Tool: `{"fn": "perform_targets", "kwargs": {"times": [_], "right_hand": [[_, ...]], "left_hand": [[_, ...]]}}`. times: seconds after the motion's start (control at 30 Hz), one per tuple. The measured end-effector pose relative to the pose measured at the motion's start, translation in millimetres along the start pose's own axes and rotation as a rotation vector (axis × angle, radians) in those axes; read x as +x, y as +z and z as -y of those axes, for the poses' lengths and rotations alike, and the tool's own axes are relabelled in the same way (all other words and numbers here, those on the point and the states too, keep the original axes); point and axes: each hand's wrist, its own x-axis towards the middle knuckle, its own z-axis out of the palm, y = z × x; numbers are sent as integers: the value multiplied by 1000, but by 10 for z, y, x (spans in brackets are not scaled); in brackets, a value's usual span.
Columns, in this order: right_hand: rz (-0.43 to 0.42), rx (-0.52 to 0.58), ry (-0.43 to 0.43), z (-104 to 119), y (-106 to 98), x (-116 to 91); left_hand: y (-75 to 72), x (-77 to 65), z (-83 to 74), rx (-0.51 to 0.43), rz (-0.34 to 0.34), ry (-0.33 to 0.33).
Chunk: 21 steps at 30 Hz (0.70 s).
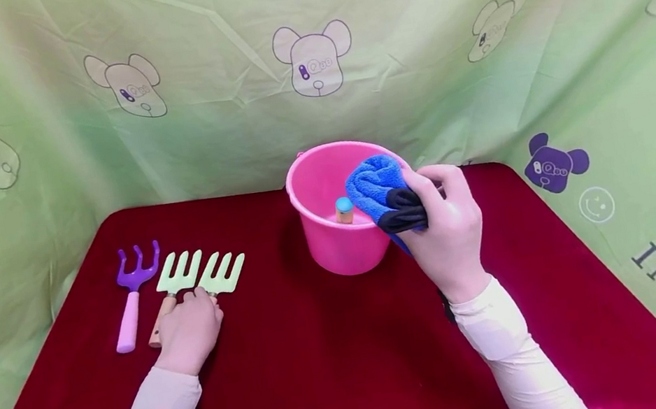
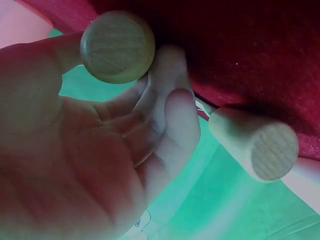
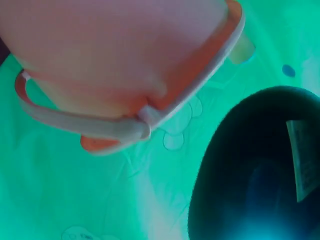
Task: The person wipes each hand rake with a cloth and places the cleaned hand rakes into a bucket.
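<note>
My right hand (image 1: 449, 229) grips a bunched blue plush cloth (image 1: 376, 179) with black edging, held over the right rim of a pink bucket (image 1: 348, 251). In the right wrist view, a dark, rounded part of the cloth (image 3: 240, 165) with a pale label fills the lower right. Inside the bucket stands a wooden handle with a blue tip (image 1: 344, 208). At left, my left hand (image 1: 191, 331) pinches the wooden handle (image 2: 117, 47) of a pale green hand fork (image 1: 223, 271). A second pale green hand fork (image 1: 180, 272) lies just beside it, its handle partly behind my hand.
A purple three-pronged cultivator (image 1: 132, 280) with a pink handle lies left of the forks. Everything rests on a dark red cloth-covered table (image 1: 340, 372). Green printed fabric (image 1: 228, 134) hangs around the back and sides. The bucket's carrying handle (image 3: 80, 120) hangs at its side.
</note>
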Motion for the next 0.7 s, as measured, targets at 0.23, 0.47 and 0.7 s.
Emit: {"fn": "perform_targets", "kwargs": {"times": [0.23,0.47,0.7], "right_hand": [[84,-2,-57,-38,56,-105],[106,3,-68,-66,82,-120],[87,-7,-45,-111,56,-100]], "left_hand": [[-26,67,-45,-34,53,-22],[-87,132,-102,-109,161,-98],[-203,178,-185,-34,-98,-28]]}}
